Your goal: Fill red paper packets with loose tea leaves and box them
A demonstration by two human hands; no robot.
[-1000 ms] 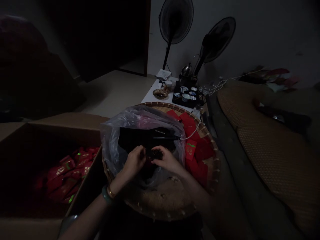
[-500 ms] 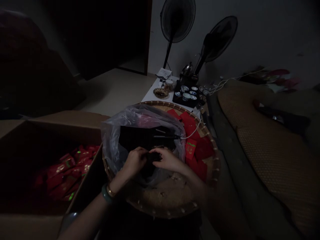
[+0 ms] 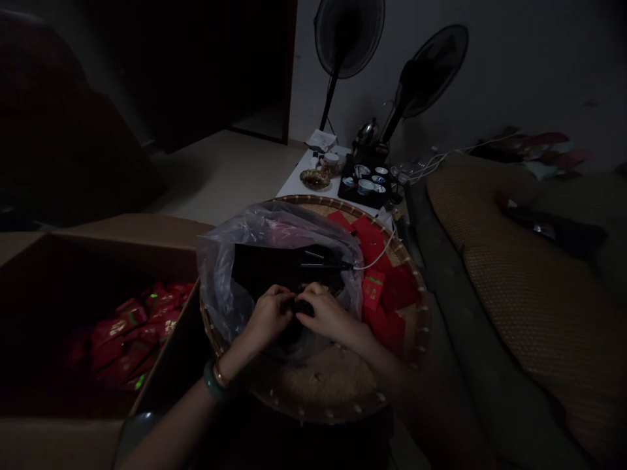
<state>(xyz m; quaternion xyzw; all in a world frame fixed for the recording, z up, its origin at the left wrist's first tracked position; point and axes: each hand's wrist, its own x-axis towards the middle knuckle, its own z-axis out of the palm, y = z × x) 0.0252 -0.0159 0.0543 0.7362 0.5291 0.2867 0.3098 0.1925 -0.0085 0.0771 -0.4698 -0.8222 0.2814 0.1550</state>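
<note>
My left hand [image 3: 269, 316], with a green bangle and a gold one at the wrist, is closed at the fingertips on a dark crumbly clump [image 3: 303, 306]. From the other side my right hand [image 3: 326, 315] curls its fingers and thumb around the same clump, hiding much of it. Both hands are over the mouth of a clear plastic bag [image 3: 215, 281] with dark contents, poorly lit. The bag lies in a round woven bamboo tray [image 3: 333, 388]. A thin black object [image 3: 326, 266] with a white cord rests at the bag's opening.
Red packets [image 3: 373, 290] lie along the tray's right side. At left stands a cardboard box [image 3: 161, 228] holding many red packets [image 3: 132, 339]. Beyond the tray, a low white table [image 3: 294, 186] bears a black tea tray [image 3: 347, 191] with cups. Two fans [image 3: 349, 36] stand behind; a woven-covered seat [image 3: 519, 261] is right.
My right hand's fingers have drawn in closer around the dark clump, so less of it shows. My left hand stays nearly in place. The view has shifted slightly.
</note>
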